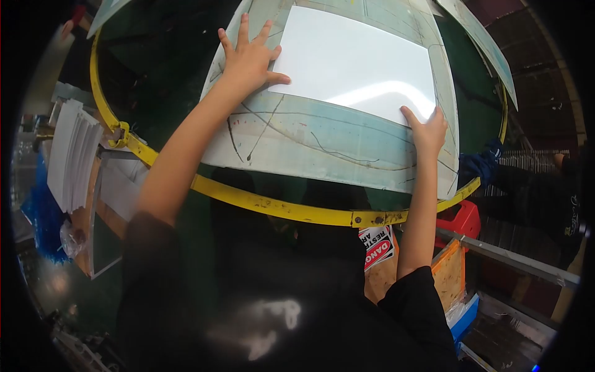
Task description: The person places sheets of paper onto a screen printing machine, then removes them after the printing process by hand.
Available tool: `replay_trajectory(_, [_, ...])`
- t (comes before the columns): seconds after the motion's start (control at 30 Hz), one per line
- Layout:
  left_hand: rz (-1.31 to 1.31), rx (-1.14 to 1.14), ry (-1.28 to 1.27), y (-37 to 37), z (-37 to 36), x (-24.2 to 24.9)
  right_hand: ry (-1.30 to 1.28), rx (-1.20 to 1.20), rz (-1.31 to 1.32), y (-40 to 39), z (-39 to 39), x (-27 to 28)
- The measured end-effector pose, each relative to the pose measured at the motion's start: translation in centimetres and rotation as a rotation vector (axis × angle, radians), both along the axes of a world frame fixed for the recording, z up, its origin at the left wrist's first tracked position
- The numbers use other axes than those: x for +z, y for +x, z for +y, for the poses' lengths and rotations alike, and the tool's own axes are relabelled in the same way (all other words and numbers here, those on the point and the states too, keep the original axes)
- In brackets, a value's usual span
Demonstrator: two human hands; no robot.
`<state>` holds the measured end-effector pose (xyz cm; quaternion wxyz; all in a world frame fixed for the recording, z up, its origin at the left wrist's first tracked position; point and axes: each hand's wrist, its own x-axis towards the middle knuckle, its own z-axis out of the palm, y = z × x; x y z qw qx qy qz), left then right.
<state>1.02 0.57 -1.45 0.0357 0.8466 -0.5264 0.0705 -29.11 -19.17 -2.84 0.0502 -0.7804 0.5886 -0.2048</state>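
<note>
A glossy white sheet (356, 59) lies flat on a pale board (297, 139) marked with dark scrawled lines. My left hand (248, 62) rests at the sheet's left edge, its fingers spread wide and the thumb touching the lower left corner. At the lower right corner is my right hand (429, 131), thumb against the bottom edge and fingers along the right edge. Thumb and forefinger stand apart around that corner; the other fingers are partly hidden. Neither hand is closed round the sheet.
A curved yellow rail (266, 204) runs between my body and the board. Stacked white sheets (74, 155) stand at left. More pale boards (483, 46) are at the upper right. A red plastic object (462, 220) and a danger sign (377, 247) sit low on the right.
</note>
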Motion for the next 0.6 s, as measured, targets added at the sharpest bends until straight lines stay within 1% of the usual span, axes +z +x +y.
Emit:
replay_trajectory(0.07, [-0.029,0.004,0.037,-0.2,-0.3,0.3,0.076,-0.086,0.176,0.7,0.8,1.1])
replay_trajectory(0.17, [-0.080,0.045,0.163,-1.1,-1.0,1.6,-0.313,0.022,0.216,0.1,0.5,-0.4])
replay_trajectory(0.27, [-0.209,0.100,0.364,-3.3,-2.3,3.6,0.046,0.211,0.166,0.1,0.5,1.6])
replay_trajectory(0.3, [-0.269,0.118,0.434,-3.8,-2.6,4.3,0.112,0.216,0.107,0.0,0.3,1.9])
replay_trajectory(0.37, [-0.254,0.095,0.370,-4.2,-2.9,4.7,0.238,0.222,-0.018,-0.8,-0.1,2.4])
replay_trajectory(0.4, [-0.249,0.079,0.334,-4.3,-3.1,4.7,0.268,0.243,-0.161,-2.0,-0.3,2.1])
replay_trajectory(0.47, [-0.112,-0.040,0.049,-4.0,-1.6,3.4,0.306,0.289,-0.458,-4.9,-0.3,1.5])
replay_trajectory(0.53, [0.053,-0.203,-0.227,-4.3,0.8,3.2,0.025,0.269,-0.128,-9.3,3.7,2.3])
replay_trajectory(0.57, [0.155,-0.301,-0.353,-5.6,2.7,3.3,-0.110,0.332,-0.044,-12.0,5.9,2.5])
replay_trajectory(0.6, [0.245,-0.296,-0.382,-7.7,4.9,4.3,-0.240,0.390,0.047,-14.9,8.4,2.6])
